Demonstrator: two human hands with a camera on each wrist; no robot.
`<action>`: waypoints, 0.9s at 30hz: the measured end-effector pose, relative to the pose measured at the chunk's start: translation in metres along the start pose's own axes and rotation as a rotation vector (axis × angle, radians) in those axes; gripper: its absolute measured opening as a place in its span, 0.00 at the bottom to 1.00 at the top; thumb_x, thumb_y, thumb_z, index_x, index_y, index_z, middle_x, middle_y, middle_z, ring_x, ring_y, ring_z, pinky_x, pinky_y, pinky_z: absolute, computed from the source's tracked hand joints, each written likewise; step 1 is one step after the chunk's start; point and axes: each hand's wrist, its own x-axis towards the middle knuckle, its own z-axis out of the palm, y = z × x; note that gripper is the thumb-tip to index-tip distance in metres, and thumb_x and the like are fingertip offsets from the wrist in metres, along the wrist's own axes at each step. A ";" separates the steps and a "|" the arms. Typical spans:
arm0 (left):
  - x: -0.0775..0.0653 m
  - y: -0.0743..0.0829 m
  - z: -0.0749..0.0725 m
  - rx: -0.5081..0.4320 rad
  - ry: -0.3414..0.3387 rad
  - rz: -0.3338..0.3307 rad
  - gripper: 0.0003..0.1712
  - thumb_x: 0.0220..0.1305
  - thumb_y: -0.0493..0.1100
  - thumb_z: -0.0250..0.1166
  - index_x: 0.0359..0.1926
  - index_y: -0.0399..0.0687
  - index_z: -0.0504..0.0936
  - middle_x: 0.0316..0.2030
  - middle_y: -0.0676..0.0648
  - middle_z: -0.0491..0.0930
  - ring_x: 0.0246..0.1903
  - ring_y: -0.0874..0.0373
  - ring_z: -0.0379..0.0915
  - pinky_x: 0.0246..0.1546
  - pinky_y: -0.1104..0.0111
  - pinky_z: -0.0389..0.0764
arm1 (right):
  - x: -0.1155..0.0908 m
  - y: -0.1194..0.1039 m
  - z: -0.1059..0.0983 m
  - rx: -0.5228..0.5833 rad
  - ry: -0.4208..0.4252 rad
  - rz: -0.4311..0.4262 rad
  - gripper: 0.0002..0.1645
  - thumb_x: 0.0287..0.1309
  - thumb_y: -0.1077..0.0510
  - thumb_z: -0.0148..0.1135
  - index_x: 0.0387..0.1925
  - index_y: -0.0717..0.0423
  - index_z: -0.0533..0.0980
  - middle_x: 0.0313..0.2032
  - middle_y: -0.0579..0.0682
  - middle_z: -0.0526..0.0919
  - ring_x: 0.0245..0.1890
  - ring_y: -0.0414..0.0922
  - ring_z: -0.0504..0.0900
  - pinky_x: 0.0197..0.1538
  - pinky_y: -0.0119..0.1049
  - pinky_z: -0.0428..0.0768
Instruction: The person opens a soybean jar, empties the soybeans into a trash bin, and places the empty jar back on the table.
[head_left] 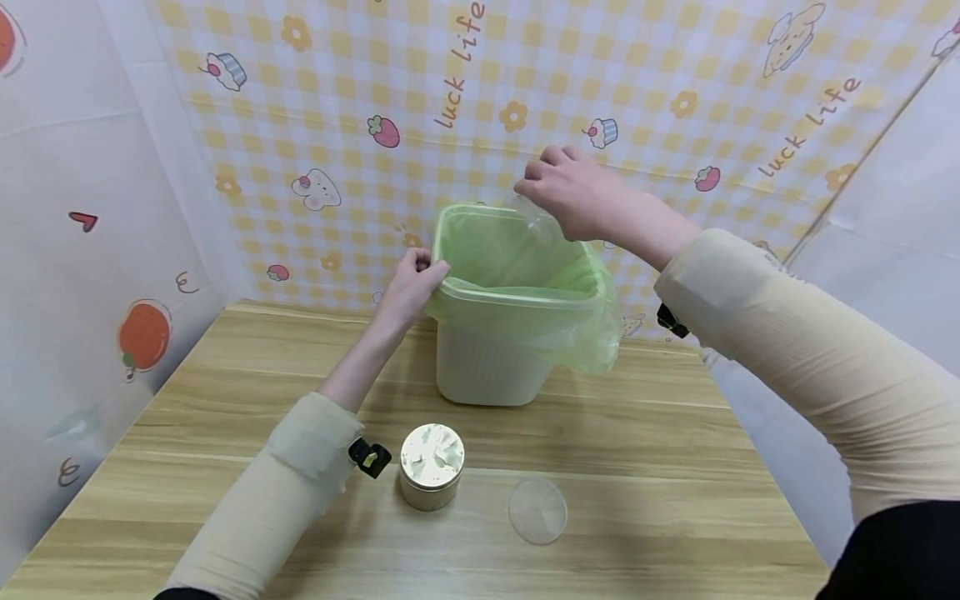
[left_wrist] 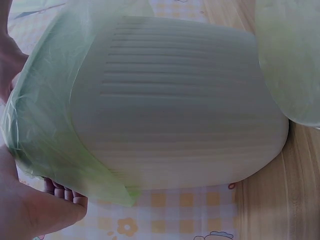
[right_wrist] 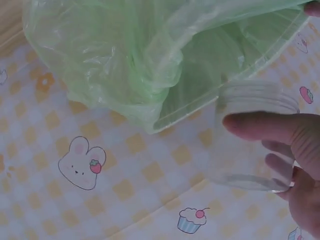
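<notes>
A white trash can (head_left: pixel 491 358) stands on the table, lined with a thin green bag (head_left: pixel 517 321) folded over its rim. At the can's left rim, my left hand (head_left: pixel 408 283) grips the edge through the bag; its curled fingers (left_wrist: pixel 62 192) show in the left wrist view. My right hand (head_left: pixel 573 192) is raised above the can's back right side and holds a clear jar (right_wrist: pixel 250 155), thumb on one side and fingers on the other. The jar's threaded mouth is turned toward the can's opening, with no lid on it.
Closer to me stands a metal tin (head_left: pixel 431 467) with a shiny silver top. To its right lies a clear round disc (head_left: pixel 537 511) flat on the wooden table (head_left: pixel 637 467). A checked, printed cloth (head_left: pixel 352 108) hangs right behind the can, with white sheets (head_left: pixel 90 192) at both sides.
</notes>
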 end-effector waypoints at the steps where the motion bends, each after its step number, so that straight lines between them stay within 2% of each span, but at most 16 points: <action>1: 0.000 0.000 0.000 0.000 0.001 0.000 0.26 0.62 0.46 0.56 0.59 0.39 0.69 0.44 0.48 0.68 0.44 0.54 0.66 0.47 0.65 0.70 | -0.001 -0.001 0.002 -0.043 0.038 -0.034 0.27 0.55 0.78 0.55 0.57 0.64 0.75 0.53 0.64 0.79 0.58 0.65 0.72 0.65 0.60 0.69; 4: 0.000 0.000 0.000 0.008 0.006 -0.001 0.26 0.62 0.46 0.56 0.59 0.39 0.69 0.44 0.48 0.69 0.44 0.54 0.66 0.47 0.65 0.70 | 0.000 -0.004 0.007 -0.153 0.115 -0.117 0.21 0.61 0.78 0.53 0.53 0.64 0.76 0.50 0.63 0.81 0.55 0.63 0.74 0.65 0.57 0.70; 8: 0.000 -0.001 0.000 0.024 0.010 -0.002 0.26 0.62 0.47 0.56 0.59 0.39 0.69 0.44 0.48 0.69 0.44 0.54 0.66 0.47 0.66 0.70 | 0.002 -0.007 0.011 -0.265 0.166 -0.188 0.19 0.59 0.77 0.59 0.51 0.64 0.77 0.48 0.61 0.81 0.54 0.62 0.74 0.66 0.54 0.70; 13: 0.000 0.000 0.000 0.006 0.007 -0.005 0.25 0.63 0.46 0.56 0.58 0.39 0.69 0.43 0.49 0.68 0.44 0.55 0.65 0.47 0.66 0.70 | 0.004 -0.009 0.013 -0.334 0.183 -0.209 0.21 0.54 0.77 0.62 0.50 0.63 0.77 0.48 0.60 0.81 0.54 0.61 0.74 0.69 0.53 0.68; 22: -0.001 0.000 0.000 0.000 0.007 -0.002 0.26 0.63 0.47 0.56 0.59 0.40 0.69 0.44 0.49 0.68 0.44 0.55 0.65 0.47 0.66 0.70 | 0.001 -0.008 0.012 -0.305 0.192 -0.187 0.20 0.57 0.77 0.59 0.51 0.64 0.77 0.48 0.61 0.81 0.54 0.61 0.74 0.68 0.54 0.69; 27: 0.000 -0.001 0.001 0.004 0.007 -0.001 0.26 0.62 0.47 0.56 0.59 0.40 0.69 0.44 0.49 0.69 0.45 0.54 0.66 0.48 0.65 0.71 | -0.005 -0.004 0.012 -0.154 0.194 -0.123 0.23 0.61 0.79 0.53 0.56 0.65 0.76 0.53 0.62 0.81 0.57 0.63 0.73 0.69 0.56 0.68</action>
